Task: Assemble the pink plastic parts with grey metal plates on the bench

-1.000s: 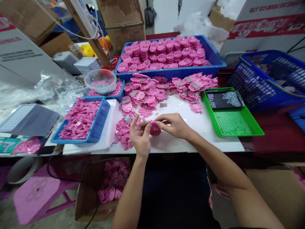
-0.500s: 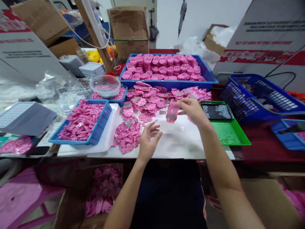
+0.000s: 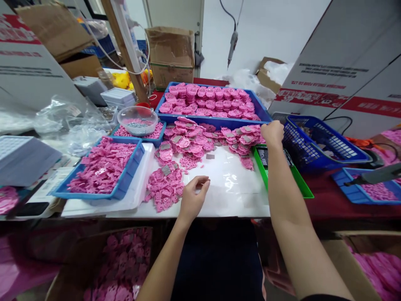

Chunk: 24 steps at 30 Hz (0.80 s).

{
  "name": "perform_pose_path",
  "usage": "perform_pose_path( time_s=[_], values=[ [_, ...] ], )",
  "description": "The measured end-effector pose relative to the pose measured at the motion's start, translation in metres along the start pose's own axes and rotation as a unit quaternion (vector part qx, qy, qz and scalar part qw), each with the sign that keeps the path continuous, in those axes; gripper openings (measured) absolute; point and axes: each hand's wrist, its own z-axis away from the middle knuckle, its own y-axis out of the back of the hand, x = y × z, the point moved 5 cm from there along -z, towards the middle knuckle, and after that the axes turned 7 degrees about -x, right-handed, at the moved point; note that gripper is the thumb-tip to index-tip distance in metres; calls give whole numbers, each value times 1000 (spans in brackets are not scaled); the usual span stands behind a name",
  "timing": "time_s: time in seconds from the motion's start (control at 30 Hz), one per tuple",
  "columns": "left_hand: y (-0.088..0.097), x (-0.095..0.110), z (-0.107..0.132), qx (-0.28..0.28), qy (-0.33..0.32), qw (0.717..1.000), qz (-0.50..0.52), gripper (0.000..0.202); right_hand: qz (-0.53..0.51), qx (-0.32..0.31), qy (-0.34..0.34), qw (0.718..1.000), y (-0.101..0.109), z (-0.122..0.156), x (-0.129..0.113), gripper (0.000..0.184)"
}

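Note:
My left hand (image 3: pixel 192 195) rests on the white sheet (image 3: pixel 232 184) with its fingers loosely curled and nothing in them. It lies beside a heap of small pink plastic parts (image 3: pixel 164 186). My right hand (image 3: pixel 272 133) is stretched far forward, knuckles up, at the right end of a spread of round pink pieces with grey inserts (image 3: pixel 194 138). It hovers between the corner of the big blue tray (image 3: pixel 161 100) and the blue basket (image 3: pixel 326 146). Its curled fingers hide whatever may be in its palm. Stacked round pink pieces (image 3: pixel 213 100) fill the big tray.
A blue tray of pink parts (image 3: pixel 133 165) and a clear bowl (image 3: pixel 138 120) stand at the left. My right forearm crosses a green tray (image 3: pixel 302 190). A smaller blue tray (image 3: pixel 354 193) sits at far right. Cardboard boxes with pink pieces (image 3: pixel 103 271) stand below the table.
My hands came apart. The right hand carried the pink piece away forward and to the right, up to the tray corner. The left hand stayed low on the sheet and curled its fingers.

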Motion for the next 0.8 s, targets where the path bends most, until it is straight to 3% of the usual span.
perform_pose_path(
  time_s=[0.07,0.13,0.27,0.33,0.5,0.63,0.8],
  values=[
    [-1,0,0,0,4,1000,-5,22,58,63,-46,995,-3,7,-9,41],
    [-1,1,0,-2,8,1000,-9,22,92,77,-29,992,-17,11,-30,39],
    [0,-1,0,3,14,1000,-4,24,200,-33,134,970,-66,7,-81,36],
    [1,-1,0,11,17,1000,5,24,254,-73,148,953,-82,1,-90,41],
    [1,1,-1,19,13,1000,16,24,266,-112,93,953,-87,-19,-77,53],
    [0,0,-1,14,16,1000,19,24,252,-149,91,952,-82,-23,-59,67],
    [0,-2,-1,7,21,1000,16,25,238,-128,101,957,-84,-18,-47,60]
  ],
)
